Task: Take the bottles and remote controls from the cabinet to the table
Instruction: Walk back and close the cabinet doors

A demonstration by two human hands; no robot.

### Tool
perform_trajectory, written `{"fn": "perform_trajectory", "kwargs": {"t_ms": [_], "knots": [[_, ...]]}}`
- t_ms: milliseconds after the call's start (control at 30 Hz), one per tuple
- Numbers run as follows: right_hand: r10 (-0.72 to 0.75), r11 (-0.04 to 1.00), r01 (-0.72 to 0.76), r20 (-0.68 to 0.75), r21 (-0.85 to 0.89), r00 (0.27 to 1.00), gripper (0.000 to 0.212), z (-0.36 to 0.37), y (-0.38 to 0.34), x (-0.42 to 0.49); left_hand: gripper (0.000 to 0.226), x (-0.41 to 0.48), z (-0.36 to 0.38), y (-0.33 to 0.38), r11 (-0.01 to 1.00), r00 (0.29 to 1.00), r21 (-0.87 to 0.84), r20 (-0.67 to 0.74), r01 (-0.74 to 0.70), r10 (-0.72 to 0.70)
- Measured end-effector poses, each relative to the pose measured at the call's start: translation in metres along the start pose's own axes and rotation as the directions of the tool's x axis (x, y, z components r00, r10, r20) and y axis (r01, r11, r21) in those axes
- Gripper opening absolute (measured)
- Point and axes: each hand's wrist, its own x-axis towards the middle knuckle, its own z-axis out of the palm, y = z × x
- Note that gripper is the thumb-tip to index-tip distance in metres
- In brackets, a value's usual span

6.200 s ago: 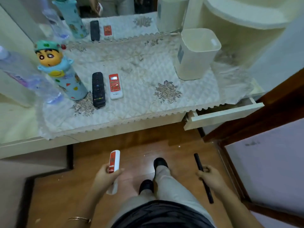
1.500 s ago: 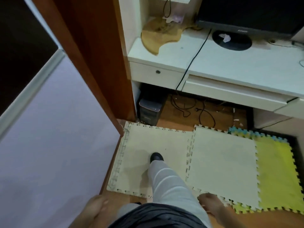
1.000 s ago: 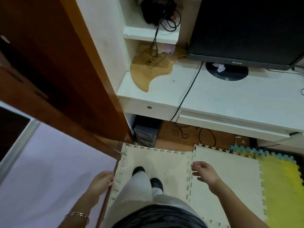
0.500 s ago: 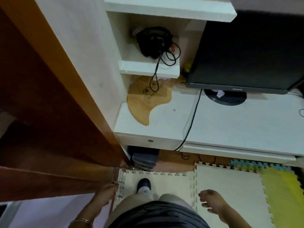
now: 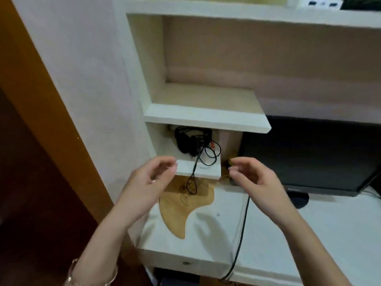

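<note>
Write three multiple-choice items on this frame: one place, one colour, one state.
1. Where do the black headphones lie?
A) in a drawer
B) on the lower shelf
C) on the floor

2. What colour is the cable running down across the desk?
A) white
B) black
C) red

3. What do the left grip and right grip hold?
A) a remote each
B) one bottle between them
C) nothing

Answers:
1 B: they sit back in the cubby, their lead dangling over the shelf edge.
2 B: it is dark against the white top.
3 C: the fingers of both are loosely curled around nothing.
</note>
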Motion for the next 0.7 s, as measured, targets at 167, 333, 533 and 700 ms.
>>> {"fn": "perform_trajectory", "kwargs": {"t_ms": [167,333,533,700], "knots": [[-0.473,0.88,0.475,-0.077,0.0,0.878,0.023,-0.03,-0.127,0.054,0.014,0.04,-0.038,0.127,0.892,0.852,0.12,-0.263,-0.436,0.452],[-0.732,0.679,0.728,-0.162,-0.093,0.662,0.021,-0.045,-0.223,0.089,0.022,0.068,-0.071,0.222,0.749,0.596,0.238,-0.479,-0.619,0.644],[-0.874,0.484,0.813,-0.223,-0.323,0.432,0.019,-0.061,-0.319,0.113,0.051,0.101,-0.114,0.308,0.727,0.491,0.202,-0.617,-0.656,0.615],[-0.918,0.386,0.856,-0.237,-0.344,0.319,0.019,-0.067,-0.394,0.106,0.056,0.106,-0.137,0.362,0.655,0.438,0.18,-0.612,-0.734,0.659]]}}
